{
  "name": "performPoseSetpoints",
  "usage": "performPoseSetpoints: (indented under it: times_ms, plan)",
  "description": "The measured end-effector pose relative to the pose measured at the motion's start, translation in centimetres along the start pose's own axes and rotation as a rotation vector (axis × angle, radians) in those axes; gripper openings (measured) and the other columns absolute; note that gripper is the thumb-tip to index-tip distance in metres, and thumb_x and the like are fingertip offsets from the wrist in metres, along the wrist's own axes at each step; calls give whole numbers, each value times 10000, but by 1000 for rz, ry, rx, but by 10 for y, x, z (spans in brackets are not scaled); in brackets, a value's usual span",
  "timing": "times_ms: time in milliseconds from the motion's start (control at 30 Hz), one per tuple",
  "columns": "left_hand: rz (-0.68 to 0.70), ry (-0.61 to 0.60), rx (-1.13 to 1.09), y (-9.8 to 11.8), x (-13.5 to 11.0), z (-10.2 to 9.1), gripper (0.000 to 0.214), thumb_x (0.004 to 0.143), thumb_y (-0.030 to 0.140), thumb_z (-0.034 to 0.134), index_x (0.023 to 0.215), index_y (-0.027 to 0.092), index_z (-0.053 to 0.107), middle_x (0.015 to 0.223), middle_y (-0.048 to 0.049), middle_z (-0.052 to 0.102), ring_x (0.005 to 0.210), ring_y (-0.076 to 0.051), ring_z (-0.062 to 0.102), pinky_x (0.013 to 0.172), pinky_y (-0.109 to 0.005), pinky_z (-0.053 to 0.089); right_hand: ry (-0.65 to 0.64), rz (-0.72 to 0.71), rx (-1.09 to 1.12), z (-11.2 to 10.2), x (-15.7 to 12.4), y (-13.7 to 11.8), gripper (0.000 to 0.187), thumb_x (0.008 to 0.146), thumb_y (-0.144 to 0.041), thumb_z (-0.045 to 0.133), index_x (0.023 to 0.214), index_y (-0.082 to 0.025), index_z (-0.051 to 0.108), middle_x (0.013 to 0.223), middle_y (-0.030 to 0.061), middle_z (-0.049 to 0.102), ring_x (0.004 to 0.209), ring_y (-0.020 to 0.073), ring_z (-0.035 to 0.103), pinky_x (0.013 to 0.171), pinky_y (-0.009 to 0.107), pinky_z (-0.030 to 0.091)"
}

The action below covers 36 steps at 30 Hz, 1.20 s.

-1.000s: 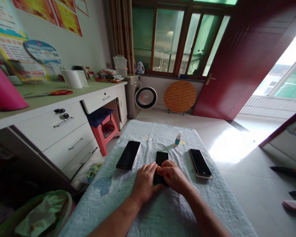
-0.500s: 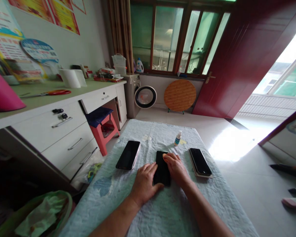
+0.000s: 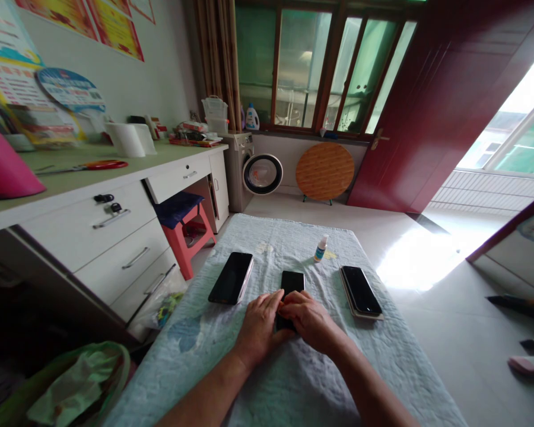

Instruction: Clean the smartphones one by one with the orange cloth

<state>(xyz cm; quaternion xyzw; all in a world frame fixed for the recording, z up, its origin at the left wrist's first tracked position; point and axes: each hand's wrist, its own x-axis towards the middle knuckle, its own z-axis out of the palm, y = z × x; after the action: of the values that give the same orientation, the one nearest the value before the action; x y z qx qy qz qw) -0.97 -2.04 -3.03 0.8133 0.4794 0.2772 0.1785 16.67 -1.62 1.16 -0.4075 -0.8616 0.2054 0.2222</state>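
A black smartphone (image 3: pixel 292 280) lies flat on the blue quilted cloth (image 3: pixel 267 243), its middle and lower part largely covered by my hands. My left hand (image 3: pixel 258 326) grips its left side, fingers along the edge and thumb near the bottom end. Pinched in the fingers of my right hand (image 3: pixel 309 317) is a small orange piece (image 3: pixel 281 305), perhaps a cloth or sponge, pressed on the screen close to my left fingertips. A small spray bottle (image 3: pixel 321 249) stands upright beyond the phone.
One more dark phone (image 3: pixel 232 277) lies to the left, and another phone (image 3: pixel 360 289) rests on a flat pale item to the right. A white desk (image 3: pixel 124 237) and a red stool (image 3: pixel 187 231) stand at left. A green bin (image 3: pixel 124 362) sits at lower left.
My right hand has slid down and left over the phone with the orange piece, from near its top right to its middle. My left hand stays almost in place.
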Motion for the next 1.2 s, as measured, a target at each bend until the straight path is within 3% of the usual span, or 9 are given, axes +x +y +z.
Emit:
performPoseSetpoints:
  times_ms: [133, 267, 433, 700, 800, 1000, 1200]
  plan:
    - [-4, -36, 6, 3, 2, -5, 691, 792, 619, 657, 1327, 192, 559, 1375, -137, 566, 1242, -350, 517, 1036, -520, 413, -110, 11, 37, -14, -7, -3, 245, 852, -77, 536, 768, -221, 715, 907, 13, 631, 872, 140, 563, 812, 256, 413]
    - [-42, -62, 27, 6, 2, -8, 641, 756, 534, 736, 1283, 196, 602, 1399, -118, 550, 1268, -342, 499, 1052, -513, 407, -223, 148, 99, -33, -18, 8, 272, 799, -69, 528, 747, -226, 743, 851, 8, 612, 751, 112, 575, 703, 225, 415]
    - [-49, -68, 25, 7, 3, -9, 612, 758, 474, 753, 1291, 216, 598, 1404, -105, 548, 1272, -328, 497, 1054, -505, 408, -208, 237, 62, -44, -23, 22, 335, 662, 4, 476, 710, -204, 735, 825, 17, 587, 757, 119, 575, 722, 224, 426]
    - [-27, -73, 3, 3, 2, -6, 723, 763, 670, 656, 1298, 189, 593, 1407, -137, 537, 1264, -360, 496, 1045, -532, 403, -146, 102, 125, -21, -14, 4, 283, 747, -14, 501, 752, -208, 707, 863, 0, 561, 715, 88, 542, 673, 195, 403]
    - [-24, -68, 2, 3, 2, -7, 708, 765, 660, 662, 1300, 202, 592, 1407, -127, 539, 1261, -353, 499, 1046, -521, 403, -90, 70, 88, -12, -11, 6, 244, 803, -39, 502, 714, -194, 670, 833, 0, 544, 722, 95, 525, 670, 205, 386]
    - [-12, -62, -20, 2, 1, -8, 726, 737, 630, 703, 1309, 200, 578, 1404, -132, 540, 1269, -354, 491, 1055, -515, 393, 98, 179, -51, -9, -8, 25, 248, 870, -69, 468, 742, -191, 642, 830, 20, 559, 774, 137, 509, 715, 257, 381]
    - [-1, -40, -71, -4, 1, -5, 792, 726, 536, 737, 1394, 200, 477, 1370, -136, 563, 1255, -346, 502, 1062, -511, 384, 89, 106, -6, 0, -2, 4, 253, 835, -7, 460, 810, -199, 623, 826, 14, 595, 790, 145, 503, 749, 258, 389]
